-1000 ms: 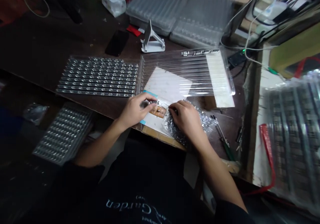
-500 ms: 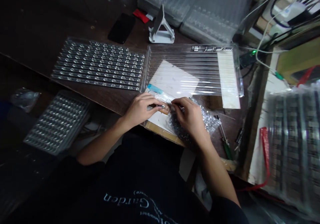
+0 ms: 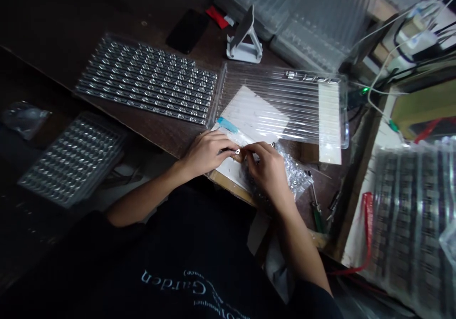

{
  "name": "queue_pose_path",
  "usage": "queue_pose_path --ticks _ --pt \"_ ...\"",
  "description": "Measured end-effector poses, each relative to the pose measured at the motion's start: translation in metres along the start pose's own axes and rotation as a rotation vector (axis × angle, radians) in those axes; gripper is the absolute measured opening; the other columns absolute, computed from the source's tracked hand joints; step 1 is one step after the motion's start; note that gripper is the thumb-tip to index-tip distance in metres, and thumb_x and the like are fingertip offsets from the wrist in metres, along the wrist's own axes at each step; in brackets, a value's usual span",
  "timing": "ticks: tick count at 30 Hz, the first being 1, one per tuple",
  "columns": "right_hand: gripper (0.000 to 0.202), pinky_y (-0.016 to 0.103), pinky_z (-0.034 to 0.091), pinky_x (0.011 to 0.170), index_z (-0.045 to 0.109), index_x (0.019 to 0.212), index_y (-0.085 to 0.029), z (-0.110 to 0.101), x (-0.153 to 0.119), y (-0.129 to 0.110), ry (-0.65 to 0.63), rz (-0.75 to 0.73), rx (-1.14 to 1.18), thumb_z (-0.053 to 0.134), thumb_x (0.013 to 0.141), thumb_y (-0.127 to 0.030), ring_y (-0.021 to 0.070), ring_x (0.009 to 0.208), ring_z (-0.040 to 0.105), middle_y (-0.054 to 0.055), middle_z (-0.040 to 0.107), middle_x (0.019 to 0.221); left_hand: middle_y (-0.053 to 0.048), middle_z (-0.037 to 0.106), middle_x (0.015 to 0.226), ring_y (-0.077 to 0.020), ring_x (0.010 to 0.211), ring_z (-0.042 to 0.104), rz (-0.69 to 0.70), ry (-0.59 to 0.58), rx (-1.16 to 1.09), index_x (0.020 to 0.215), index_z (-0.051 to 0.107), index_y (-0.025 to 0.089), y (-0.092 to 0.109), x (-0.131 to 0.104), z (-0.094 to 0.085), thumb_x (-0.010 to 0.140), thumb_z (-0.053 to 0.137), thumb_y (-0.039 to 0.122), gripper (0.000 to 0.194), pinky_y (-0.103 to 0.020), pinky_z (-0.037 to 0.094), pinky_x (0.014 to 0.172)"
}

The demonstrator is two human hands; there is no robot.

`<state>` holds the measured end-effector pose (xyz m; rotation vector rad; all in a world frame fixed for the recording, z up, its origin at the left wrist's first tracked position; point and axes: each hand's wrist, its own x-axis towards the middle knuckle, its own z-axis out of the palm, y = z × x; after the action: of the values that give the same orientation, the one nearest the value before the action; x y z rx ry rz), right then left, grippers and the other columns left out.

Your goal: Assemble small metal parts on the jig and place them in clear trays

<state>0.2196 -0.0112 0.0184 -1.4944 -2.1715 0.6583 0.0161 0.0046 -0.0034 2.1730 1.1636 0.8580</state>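
Observation:
My left hand [image 3: 210, 153] pinches a small shiny metal part [image 3: 237, 152] between thumb and fingertips. Close against it, my right hand [image 3: 266, 167] has thumb and fingers pressed together; whatever they hold is hidden. Both hands are over a white board [image 3: 228, 171] at the table's front edge. A clear plastic bag [image 3: 297, 176] of small shiny pieces lies under and beside my right hand. Beyond the hands is a clear ribbed tray [image 3: 302, 114] with several small metal parts [image 3: 311, 78] in its far row.
Left of it stands a tray filled with rows of parts [image 3: 149, 79]. Behind are a phone [image 3: 187, 30], a white stand [image 3: 244, 50] and stacked clear trays [image 3: 302, 5]. A green-handled screwdriver [image 3: 317, 217] lies right. Another filled tray [image 3: 71, 162] sits low at left.
The view has shifted slightly. My left hand's metal part is now closer to my right fingertips. Both hands stay pinched over the board.

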Motion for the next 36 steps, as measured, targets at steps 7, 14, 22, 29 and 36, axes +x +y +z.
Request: queue_pose_path --ticks 7,14,22,29,36 --pt "0.025 0.034 0.049 0.084 0.071 0.107 -0.02 0.008 0.001 -0.007 -0.115 -0.105 -0.098 0.047 0.1 -0.021 0.0229 0.093 0.063 0.01 0.071 0.103 -0.004 0.075 0.1 -0.0219 0.098 0.065 -0.146 0.085 0.116 0.098 0.071 0.022 0.001 -0.009 -0.008 0.095 0.064 0.026 0.009 -0.037 0.049 0.088" --pt "0.028 0.034 0.047 0.082 0.07 0.118 -0.021 -0.004 -0.003 -0.005 -0.119 -0.097 -0.134 0.047 0.101 -0.022 0.0238 0.093 0.062 0.009 0.072 0.105 -0.003 0.074 0.104 -0.0227 0.099 0.065 -0.119 0.052 0.174 0.102 0.07 0.022 0.003 -0.01 -0.009 0.094 0.065 0.025 0.01 -0.037 0.048 0.087" --pt "0.012 0.034 0.046 0.075 0.072 0.092 -0.019 -0.019 -0.011 0.015 -0.172 0.036 -0.202 0.062 0.092 -0.025 0.0236 0.083 0.064 0.008 0.072 0.091 -0.003 0.074 0.093 -0.0199 0.094 0.065 -0.04 0.052 -0.004 0.093 0.069 0.022 0.021 0.008 0.015 0.089 0.071 0.023 0.004 -0.035 0.05 0.085" --pt "0.014 0.032 0.045 0.074 0.069 0.093 -0.018 -0.018 -0.012 0.013 -0.158 0.01 -0.127 0.056 0.094 -0.022 0.0222 0.082 0.065 0.009 0.072 0.09 -0.003 0.074 0.092 -0.0215 0.092 0.065 -0.069 0.016 0.037 0.088 0.068 0.021 0.018 0.007 0.022 0.086 0.073 0.019 0.006 -0.036 0.049 0.083" --pt "0.019 0.032 0.049 0.078 0.072 0.094 -0.02 -0.03 -0.014 0.017 0.008 0.048 0.059 0.054 0.097 -0.026 0.0206 0.084 0.069 0.006 0.075 0.092 -0.003 0.073 0.09 -0.0214 0.092 0.065 -0.108 0.029 0.048 0.086 0.067 0.021 0.016 0.007 0.024 0.087 0.073 0.023 0.007 -0.036 0.048 0.083"
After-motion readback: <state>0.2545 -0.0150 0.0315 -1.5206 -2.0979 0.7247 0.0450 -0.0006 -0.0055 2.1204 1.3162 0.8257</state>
